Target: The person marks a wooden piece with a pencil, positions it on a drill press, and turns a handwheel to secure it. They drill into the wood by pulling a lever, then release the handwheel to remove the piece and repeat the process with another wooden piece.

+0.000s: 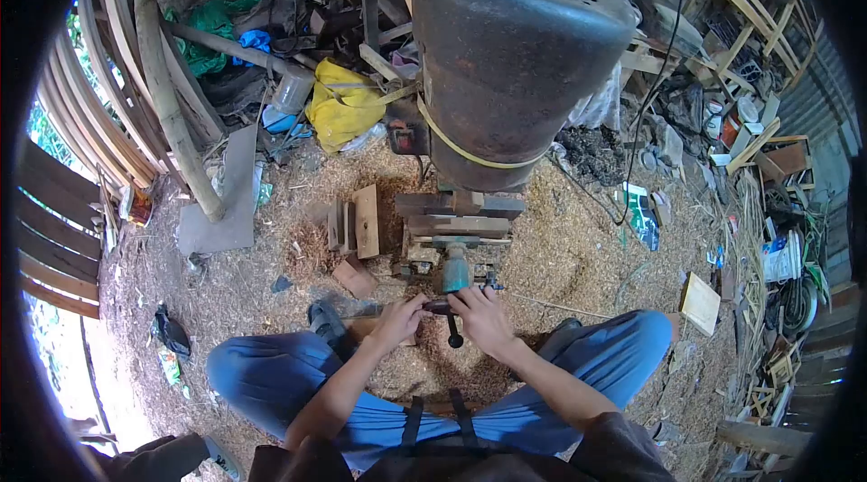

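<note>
A vise (454,276) with a teal-painted screw end sits low in front of me, between my knees. Wooden blocks (458,227) lie across its top, under a big dark metal machine housing (515,67) with a perforated top. From the vise's near end comes a dark handle (438,306), and a dark rod with a round knob (455,340) points toward me. My left hand (400,319) is closed, its fingers pinching the handle's left side. On the right side, my right hand (483,321) curls over the handle close to the teal part. My palms hide some of the handle.
Wood shavings (560,229) cover the ground. Loose wooden blocks (366,220) stand left of the vise. A yellow sack (343,107) lies behind, near a leaning pole (163,76). A black cable (632,143) hangs right of the housing. Another person's foot (219,457) shows at lower left.
</note>
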The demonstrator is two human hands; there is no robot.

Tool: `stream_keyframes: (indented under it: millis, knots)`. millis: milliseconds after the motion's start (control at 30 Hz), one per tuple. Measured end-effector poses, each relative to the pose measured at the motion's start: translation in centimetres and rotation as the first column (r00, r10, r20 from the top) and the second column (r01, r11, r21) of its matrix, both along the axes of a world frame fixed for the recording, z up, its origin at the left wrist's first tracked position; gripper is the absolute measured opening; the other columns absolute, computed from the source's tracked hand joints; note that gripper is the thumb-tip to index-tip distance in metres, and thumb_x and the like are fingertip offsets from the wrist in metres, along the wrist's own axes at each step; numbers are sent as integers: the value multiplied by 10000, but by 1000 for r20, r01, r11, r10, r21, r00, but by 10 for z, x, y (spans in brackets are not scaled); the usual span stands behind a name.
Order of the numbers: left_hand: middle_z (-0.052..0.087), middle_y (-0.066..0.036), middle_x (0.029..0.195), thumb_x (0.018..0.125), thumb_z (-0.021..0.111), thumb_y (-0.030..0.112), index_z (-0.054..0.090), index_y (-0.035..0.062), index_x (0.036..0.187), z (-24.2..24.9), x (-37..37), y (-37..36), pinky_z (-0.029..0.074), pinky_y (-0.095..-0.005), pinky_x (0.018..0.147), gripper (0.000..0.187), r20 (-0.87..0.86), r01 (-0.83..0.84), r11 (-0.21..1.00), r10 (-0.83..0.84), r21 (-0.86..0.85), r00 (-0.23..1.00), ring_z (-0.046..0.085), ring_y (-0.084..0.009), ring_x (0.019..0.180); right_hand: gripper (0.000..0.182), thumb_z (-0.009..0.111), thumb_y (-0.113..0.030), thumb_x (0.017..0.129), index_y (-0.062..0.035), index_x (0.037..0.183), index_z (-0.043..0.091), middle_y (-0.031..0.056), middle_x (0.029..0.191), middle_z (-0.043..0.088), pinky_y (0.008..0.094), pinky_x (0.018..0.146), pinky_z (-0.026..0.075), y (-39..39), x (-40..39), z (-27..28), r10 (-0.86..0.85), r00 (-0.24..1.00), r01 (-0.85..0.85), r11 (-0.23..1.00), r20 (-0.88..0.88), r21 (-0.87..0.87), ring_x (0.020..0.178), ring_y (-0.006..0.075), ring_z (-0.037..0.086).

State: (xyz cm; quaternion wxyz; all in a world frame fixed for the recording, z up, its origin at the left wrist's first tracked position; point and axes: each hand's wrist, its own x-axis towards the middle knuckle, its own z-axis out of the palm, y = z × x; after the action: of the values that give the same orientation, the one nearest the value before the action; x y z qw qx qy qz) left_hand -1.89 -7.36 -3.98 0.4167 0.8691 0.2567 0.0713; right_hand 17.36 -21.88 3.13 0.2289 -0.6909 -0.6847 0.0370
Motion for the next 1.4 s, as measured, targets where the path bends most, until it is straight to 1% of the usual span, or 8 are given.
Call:
stream_keyframes:
  millis: [100, 367, 700, 767, 800, 967, 1133, 1400]
  knots:
    - [723, -199, 1073, 959, 658, 122, 619, 51, 1286, 19, 2, -4, 554, -446, 804, 337, -47, 4, 991, 2, 132, 999, 700, -380, 1033, 345, 633, -98, 885, -59, 1226, 654, 100, 1049, 583, 399, 831, 401, -1, 0, 6, 27, 999, -24, 997, 47, -68, 983, 270, 567]
    - [705, -201, 1185, 951, 680, 160, 627, 66, 1310, 54, 16, -17, 566, -434, 851, 375, 221, 18, 991, -47, 131, 974, 695, -399, 1024, 278, 634, -140, 987, -19, 1236, 658, 195, 1145, 621, 433, 921, 512, -30, 11, -44, -124, 766, 150, 989, -631, -12, 1053, 396, 621]
    - [726, -209, 885, 908, 542, -24, 579, 104, 1245, 34, 11, -14, 557, -496, 657, 362, 120, -18, 999, 23, -37, 993, 693, -432, 748, 257, 641, -37, 942, 8, 1194, 671, 166, 943, 600, 402, 706, 521, -14, 9, -37, -72, 890, 119, 990, -450, 77, 816, 339, 608]
    - [716, -222, 872, 905, 533, -32, 571, 104, 1240, 8, 4, -12, 551, -501, 644, 364, 159, -37, 998, 45, -52, 986, 686, -440, 740, 282, 586, -29, 926, 21, 1196, 651, 200, 1028, 597, 457, 799, 471, 1, 1, -5, -323, 584, 77, 935, -744, -346, 916, 379, 591]
    - [695, -236, 858, 923, 562, -17, 575, 66, 1259, 2, 3, -13, 533, -480, 655, 347, 156, -51, 995, 64, -87, 986, 678, -438, 752, 283, 587, -76, 911, 11, 1168, 663, 189, 1049, 602, 448, 849, 487, 0, -1, -2, -63, 967, 28, 990, -248, -139, 978, 365, 609]
    - [665, -251, 843, 952, 619, 43, 571, 18, 1275, -4, -5, -9, 512, -459, 673, 328, -78, -61, 995, 55, -76, 995, 683, -409, 783, 336, 637, -75, 845, -29, 1174, 684, 171, 1084, 615, 426, 928, 509, 16, -25, 7, -59, 988, 94, 960, 140, -263, 1055, 331, 622]
    - [711, -245, 1008, 962, 660, 207, 597, 126, 1329, 38, 6, -13, 557, -511, 747, 381, 7, -47, 999, 47, -12, 999, 688, -451, 886, 325, 617, -121, 963, -43, 1278, 627, 177, 1059, 586, 443, 880, 509, -1, -7, 2, -79, 903, 43, 995, -423, -96, 966, 368, 611]
    - [720, -232, 1025, 938, 603, 62, 572, 96, 1362, 43, 16, -17, 574, -493, 777, 426, 174, 46, 989, -70, 141, 982, 698, -439, 902, 331, 621, -86, 976, -54, 1305, 637, 197, 1025, 607, 428, 849, 494, -25, 9, -35, -79, 753, 109, 994, -653, 7, 979, 378, 615]
